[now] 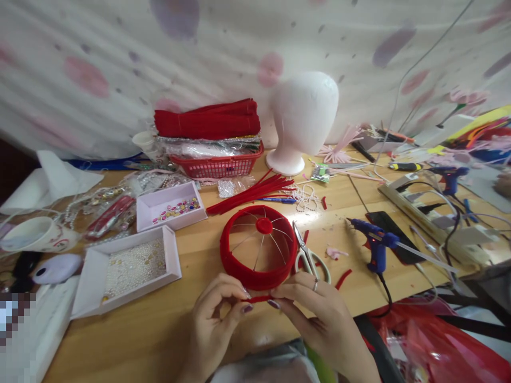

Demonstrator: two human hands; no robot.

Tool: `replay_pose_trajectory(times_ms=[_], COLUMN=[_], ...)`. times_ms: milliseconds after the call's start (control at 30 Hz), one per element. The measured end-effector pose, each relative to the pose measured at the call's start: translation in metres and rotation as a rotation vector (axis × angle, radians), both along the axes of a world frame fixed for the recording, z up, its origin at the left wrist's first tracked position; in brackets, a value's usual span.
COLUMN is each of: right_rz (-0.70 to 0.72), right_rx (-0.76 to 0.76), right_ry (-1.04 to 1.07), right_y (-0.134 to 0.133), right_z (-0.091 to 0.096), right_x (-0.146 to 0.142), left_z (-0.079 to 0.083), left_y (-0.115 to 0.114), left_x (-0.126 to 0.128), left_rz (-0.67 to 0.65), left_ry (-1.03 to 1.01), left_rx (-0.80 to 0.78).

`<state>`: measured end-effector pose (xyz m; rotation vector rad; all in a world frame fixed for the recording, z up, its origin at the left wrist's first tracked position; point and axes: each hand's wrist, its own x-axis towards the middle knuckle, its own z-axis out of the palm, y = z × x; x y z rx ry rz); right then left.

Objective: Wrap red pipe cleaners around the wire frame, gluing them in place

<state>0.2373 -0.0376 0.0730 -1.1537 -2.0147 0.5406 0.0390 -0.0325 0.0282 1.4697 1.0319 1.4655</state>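
My left hand (pixel 217 314) and my right hand (pixel 315 314) meet at the table's near edge. Both pinch a short red fuzzy strip (pixel 258 299) stretched between their fingertips. Just beyond them lies a round wire frame wrapped in red fuzz (pixel 257 247), with thin spokes and a red hub. Scissors (pixel 309 255) lie open beside the frame's right side. A bundle of red pipe cleaners (pixel 251 194) lies behind the frame.
A blue glue gun (pixel 375 242) stands right, beside a black phone (pixel 389 226). White trays of beads (pixel 131 268) and gems (pixel 171 207) sit left. A red basket (pixel 217 159) under red strips and a white foam head (pixel 301 119) stand behind.
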Motion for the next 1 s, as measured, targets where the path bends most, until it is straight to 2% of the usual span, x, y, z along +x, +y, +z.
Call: replay_pose_trajectory(times_ms=[200, 400, 533, 733, 867, 1000], right_rz=[0.052, -0.033, -0.117, -0.125, -0.126, -0.111], right_rx=[-0.001, 0.020, 0.004, -0.059, -0.065, -0.009], right_ry=[0.031, -0.001, -0.058, -0.090, -0.117, -0.140], right_y=[0.002, 0.005, 0.009, 0.012, 0.012, 0.013], right_z=[0.000, -0.002, -0.004, -0.003, -0.005, -0.007], right_x=[-0.001, 0.001, 0.001, -0.003, -0.004, -0.004], left_z=[-0.002, 0.001, -0.001, -0.008, -0.012, -0.015], left_y=[0.001, 0.005, 0.009, 0.013, 0.013, 0.015], left_x=[-0.001, -0.002, -0.005, -0.003, -0.004, -0.004], left_rz=[-0.054, -0.008, 0.056, 0.114, 0.119, 0.102], left_ry=[0.012, 0.051, 0.188, 0.447, 0.508, 0.544], left_rx=[-0.042, -0.055, 0.019, 0.207, 0.192, 0.174])
